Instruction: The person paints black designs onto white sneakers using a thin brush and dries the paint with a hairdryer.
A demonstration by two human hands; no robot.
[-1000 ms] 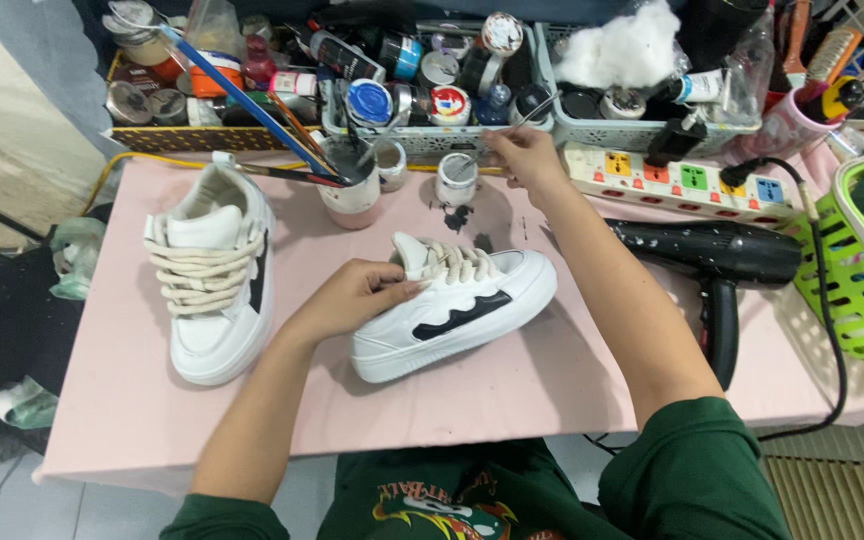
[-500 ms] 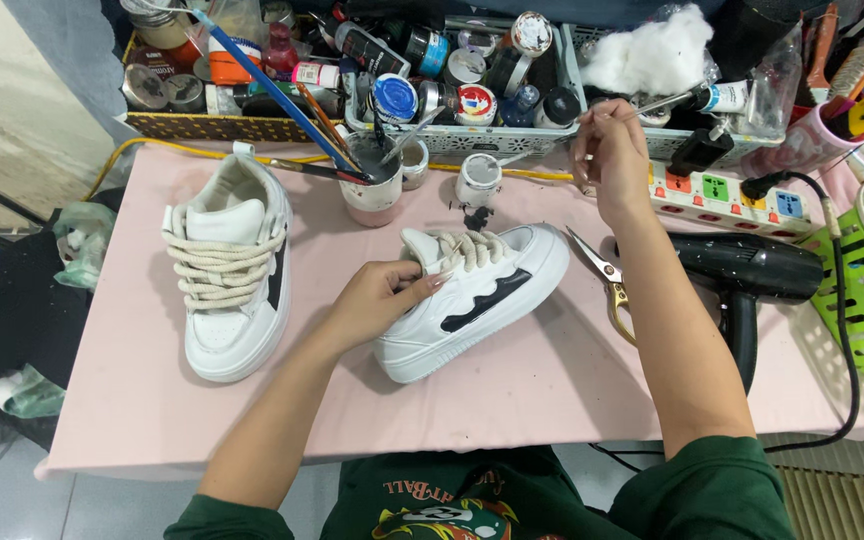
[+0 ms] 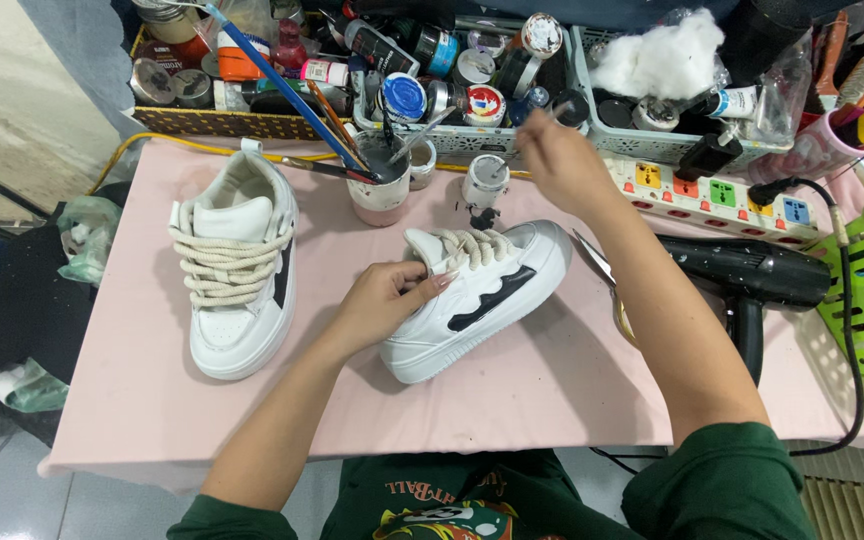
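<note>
Left hand (image 3: pixel 387 300) grips a white sneaker (image 3: pixel 482 295), steadying it on the pink table (image 3: pixel 552 390); right hand (image 3: pixel 562 165) apparently pinches a thin brush over a small jar (image 3: pixel 485 182).

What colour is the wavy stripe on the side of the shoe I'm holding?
Black, on the white sneaker under your left hand; the head view shows it.

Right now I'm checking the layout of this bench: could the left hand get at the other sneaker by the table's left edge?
Probably yes. The left hand rests on the near sneaker, and the other sneaker lies just to its left on the pink table, with only bare tabletop between them.
</note>
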